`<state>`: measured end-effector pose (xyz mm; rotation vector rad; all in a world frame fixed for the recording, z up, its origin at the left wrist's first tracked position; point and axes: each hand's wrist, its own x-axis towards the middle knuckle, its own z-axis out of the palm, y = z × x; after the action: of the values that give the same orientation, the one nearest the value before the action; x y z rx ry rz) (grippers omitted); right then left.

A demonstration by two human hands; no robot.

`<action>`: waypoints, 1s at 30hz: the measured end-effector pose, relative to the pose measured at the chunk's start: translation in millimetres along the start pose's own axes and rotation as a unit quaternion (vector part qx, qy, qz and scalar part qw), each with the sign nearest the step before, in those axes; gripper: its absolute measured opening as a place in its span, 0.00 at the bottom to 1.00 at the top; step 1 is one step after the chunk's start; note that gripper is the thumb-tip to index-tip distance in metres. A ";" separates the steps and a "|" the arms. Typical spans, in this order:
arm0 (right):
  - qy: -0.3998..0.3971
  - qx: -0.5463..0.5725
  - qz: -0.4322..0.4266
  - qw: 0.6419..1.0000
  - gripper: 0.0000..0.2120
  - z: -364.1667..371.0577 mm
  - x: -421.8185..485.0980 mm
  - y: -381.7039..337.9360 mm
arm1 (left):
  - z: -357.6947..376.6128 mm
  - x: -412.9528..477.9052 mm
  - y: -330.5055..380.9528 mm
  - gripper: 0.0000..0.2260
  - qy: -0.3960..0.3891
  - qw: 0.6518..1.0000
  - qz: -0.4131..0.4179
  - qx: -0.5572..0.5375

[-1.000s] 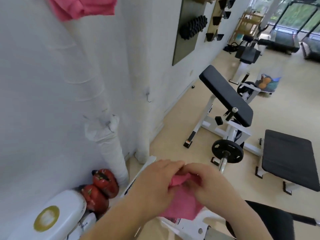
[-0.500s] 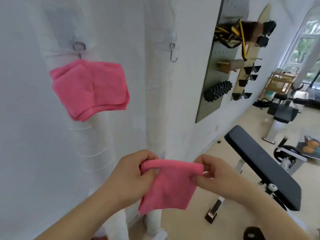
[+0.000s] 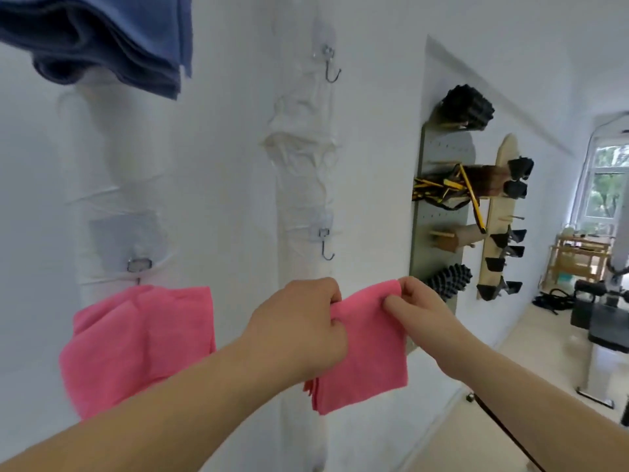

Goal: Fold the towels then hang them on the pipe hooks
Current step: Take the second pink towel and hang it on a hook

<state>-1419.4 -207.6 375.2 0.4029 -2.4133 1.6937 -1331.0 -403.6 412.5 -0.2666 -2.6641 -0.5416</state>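
I hold a folded pink towel (image 3: 366, 356) by its top edge in front of the right white wrapped pipe (image 3: 301, 185). My left hand (image 3: 299, 325) grips its left corner and my right hand (image 3: 417, 306) pinches its right corner. A bare metal hook (image 3: 327, 248) sticks out of that pipe just above my hands, and a second bare hook (image 3: 331, 68) sits higher up. On the left pipe (image 3: 119, 158) another folded pink towel (image 3: 136, 345) hangs from a hook (image 3: 139, 265). A folded dark blue towel (image 3: 102, 39) hangs above it.
A grey pegboard (image 3: 439, 212) with black foam rollers and yellow-black bands is fixed to the white wall on the right. A wooden rack (image 3: 497, 219) with black grips stands beside it. Gym equipment (image 3: 602, 321) and a window lie at the far right.
The view has tilted upward from the floor and bench to the pipes. My hands have raised the pink towel up to just below the lower hook on the right pipe.
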 end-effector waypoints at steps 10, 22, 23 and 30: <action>0.059 -0.120 -0.107 0.985 0.13 -9.8 107.5 -44.8 | -37.7 115.9 -6.0 0.13 0.032 0.995 -0.064 0.066; 0.032 -0.091 -0.022 0.995 0.16 36.3 162.4 -1.8 | 9.4 142.9 -47.0 0.09 0.068 0.988 -0.059 0.128; 0.006 -0.060 0.017 0.998 0.17 37.1 160.9 -1.4 | 12.2 142.4 -47.6 0.07 0.067 0.989 -0.064 0.114; 0.060 -0.192 -0.140 0.969 0.06 27.0 159.2 -10.9 | 20.8 140.1 -48.1 0.06 0.071 0.990 -0.086 0.088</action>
<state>-1566.7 -256.2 421.5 0.5334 -2.3847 1.0735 -1476.8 -424.1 438.6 0.0530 -2.5887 -0.3592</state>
